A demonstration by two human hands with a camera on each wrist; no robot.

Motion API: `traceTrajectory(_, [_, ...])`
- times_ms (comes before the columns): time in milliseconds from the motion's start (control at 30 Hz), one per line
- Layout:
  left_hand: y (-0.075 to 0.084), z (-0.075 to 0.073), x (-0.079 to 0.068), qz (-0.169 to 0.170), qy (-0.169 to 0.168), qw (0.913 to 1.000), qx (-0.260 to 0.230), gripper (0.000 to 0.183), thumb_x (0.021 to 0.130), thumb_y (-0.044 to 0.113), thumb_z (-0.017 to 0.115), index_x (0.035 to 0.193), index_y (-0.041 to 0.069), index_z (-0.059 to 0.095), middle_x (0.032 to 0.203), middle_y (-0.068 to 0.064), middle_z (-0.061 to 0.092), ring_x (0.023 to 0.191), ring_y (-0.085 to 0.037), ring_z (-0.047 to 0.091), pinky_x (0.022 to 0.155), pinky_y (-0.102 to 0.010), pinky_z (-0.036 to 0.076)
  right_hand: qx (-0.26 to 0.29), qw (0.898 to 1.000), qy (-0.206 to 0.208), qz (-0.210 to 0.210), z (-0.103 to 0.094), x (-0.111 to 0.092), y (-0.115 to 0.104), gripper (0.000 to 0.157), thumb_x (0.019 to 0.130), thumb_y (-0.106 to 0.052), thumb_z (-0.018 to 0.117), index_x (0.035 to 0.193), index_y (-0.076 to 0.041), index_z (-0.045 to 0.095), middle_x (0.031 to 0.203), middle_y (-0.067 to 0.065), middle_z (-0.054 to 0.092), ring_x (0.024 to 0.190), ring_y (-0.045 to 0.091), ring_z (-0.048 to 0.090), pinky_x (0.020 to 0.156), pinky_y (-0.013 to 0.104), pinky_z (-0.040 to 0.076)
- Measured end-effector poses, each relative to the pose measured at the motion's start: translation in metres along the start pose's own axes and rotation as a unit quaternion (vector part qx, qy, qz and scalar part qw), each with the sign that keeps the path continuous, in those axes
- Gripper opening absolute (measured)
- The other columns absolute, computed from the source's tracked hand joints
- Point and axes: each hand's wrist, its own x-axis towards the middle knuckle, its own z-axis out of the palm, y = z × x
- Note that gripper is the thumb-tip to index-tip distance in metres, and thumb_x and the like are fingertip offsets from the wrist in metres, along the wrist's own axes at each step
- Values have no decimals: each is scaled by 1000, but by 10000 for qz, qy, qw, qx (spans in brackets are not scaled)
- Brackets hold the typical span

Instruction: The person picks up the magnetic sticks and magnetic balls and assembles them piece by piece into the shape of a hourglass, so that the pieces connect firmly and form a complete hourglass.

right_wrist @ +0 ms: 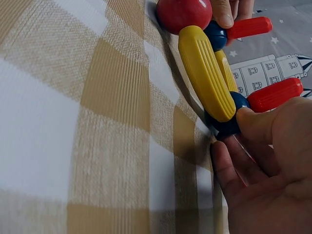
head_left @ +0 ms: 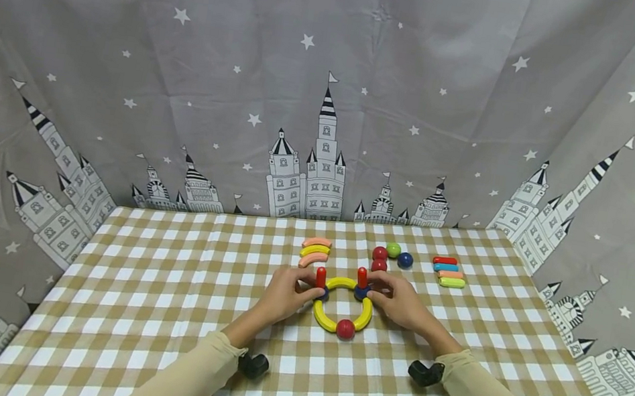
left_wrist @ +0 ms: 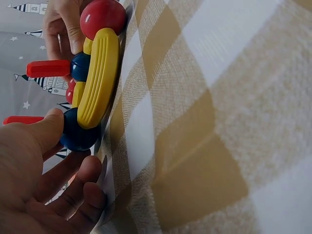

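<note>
Curved yellow sticks (head_left: 364, 316) form a ring flat on the checked cloth, joined by a red ball (head_left: 345, 328) at the near side and two blue balls farther back. A straight red stick (head_left: 321, 276) stands upright on the left blue ball (left_wrist: 78, 131); a second red stick (head_left: 362, 277) rises from the right blue ball (head_left: 361, 293). My left hand (head_left: 282, 293) pinches the left blue ball between thumb and fingers. On the opposite side, my right hand (head_left: 401, 299) grips the right blue ball, its thumb on the near face. Fingers partly hide both balls.
Behind the ring lie three curved sticks (head_left: 315, 250), orange and yellow. Red balls (head_left: 381, 253), a green ball (head_left: 393, 250) and a blue ball (head_left: 405, 260) sit to their right. Several short straight sticks (head_left: 448, 272) lie farther right. A grey curtain (head_left: 219, 76) hangs behind the table.
</note>
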Motion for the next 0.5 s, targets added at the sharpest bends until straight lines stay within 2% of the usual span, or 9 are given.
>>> traceTrajectory(100, [-1, 0, -1, -33, -30, 10000, -32, 13, 87, 16, 84, 97, 10, 78, 93, -1, 77, 72, -14, 63, 64, -24, 51, 120, 9998, -99, -141, -4, -2, -1, 35, 98, -2, 67, 133, -3, 63, 131, 17, 65, 115, 31, 67, 99, 45, 53])
traceTrajectory(200, [-1, -1, -1, -81, -103, 9999, -70, 16, 87, 15, 84, 100, 9, 78, 95, -3, 77, 70, -14, 62, 63, -23, 51, 69, 9998, -19, -186, -14, -7, -3, 36, 98, -5, 68, 134, -4, 63, 133, 15, 65, 114, 31, 67, 97, 43, 55])
traceTrajectory(367, [-2, -1, 0, -129, -198, 9997, -85, 18, 87, 15, 84, 102, 9, 78, 98, -3, 77, 70, -13, 61, 63, -23, 51, -364, 9974, 544, -289, -40, -17, 0, 36, 96, -8, 73, 131, -3, 65, 129, 12, 68, 109, 31, 68, 88, 44, 58])
traceTrajectory(500, [-1, -1, 1, -127, -232, 9996, -112, 18, 87, 14, 84, 102, 9, 78, 99, -3, 77, 72, -13, 62, 64, -23, 51, -635, 9927, 930, -439, -65, -24, 12, 37, 93, -7, 76, 128, -1, 66, 124, 16, 69, 108, 36, 67, 84, 48, 58])
